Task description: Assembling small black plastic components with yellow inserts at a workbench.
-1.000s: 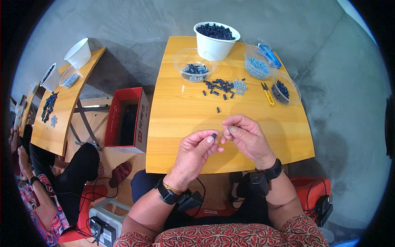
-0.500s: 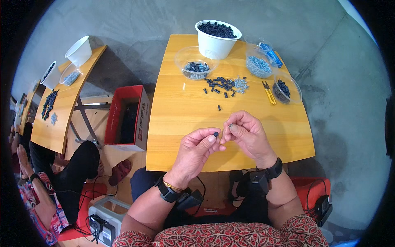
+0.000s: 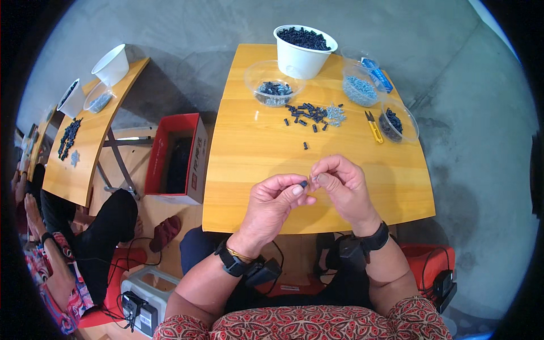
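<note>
Between the thumb and forefinger of my left hand (image 3: 276, 199) is a small black plastic piece (image 3: 304, 184). My right hand (image 3: 343, 184), close beside it, pinches a tiny silvery screw (image 3: 317, 178), mostly covered by the fingertips. Both hands are over the near part of the yellow wooden table (image 3: 238, 164). Beyond them one loose black piece (image 3: 305, 145) lies alone. Farther back is a scattered pile of black pieces (image 3: 310, 111), with a heap of silvery screws (image 3: 336, 114) touching its right side.
A white tub (image 3: 303, 59) of black pieces stands at the back, beside a clear bowl (image 3: 275, 93) of mixed parts. At right are a bowl of screws (image 3: 361, 90), yellow-handled snips (image 3: 374, 127) and a bowl of black pieces (image 3: 394, 123). Another person (image 3: 62, 272) sits at left.
My left hand has shifted slightly right with the black piece, and its fingertips are nearer the screw. The whole view has tilted a little.
</note>
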Action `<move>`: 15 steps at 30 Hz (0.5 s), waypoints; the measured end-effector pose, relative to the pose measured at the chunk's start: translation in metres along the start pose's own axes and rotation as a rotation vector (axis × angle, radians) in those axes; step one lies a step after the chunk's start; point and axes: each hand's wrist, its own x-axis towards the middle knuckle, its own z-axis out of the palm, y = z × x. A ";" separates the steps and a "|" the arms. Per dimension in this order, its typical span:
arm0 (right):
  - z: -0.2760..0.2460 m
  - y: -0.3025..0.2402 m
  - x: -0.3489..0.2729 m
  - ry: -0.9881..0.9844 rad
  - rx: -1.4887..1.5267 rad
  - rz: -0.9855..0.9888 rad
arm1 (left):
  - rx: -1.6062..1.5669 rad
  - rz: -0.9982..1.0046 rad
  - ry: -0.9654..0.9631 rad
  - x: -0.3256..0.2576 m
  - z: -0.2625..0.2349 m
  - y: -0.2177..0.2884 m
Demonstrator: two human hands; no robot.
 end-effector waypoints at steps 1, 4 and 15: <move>0.000 0.001 0.000 -0.001 0.001 0.001 | 0.000 0.000 0.002 0.000 -0.001 -0.001; 0.001 0.004 0.000 -0.006 -0.035 -0.018 | 0.038 0.025 0.009 0.000 -0.002 -0.001; 0.009 0.003 -0.001 0.044 -0.326 -0.109 | 0.009 -0.012 0.040 0.001 -0.004 -0.005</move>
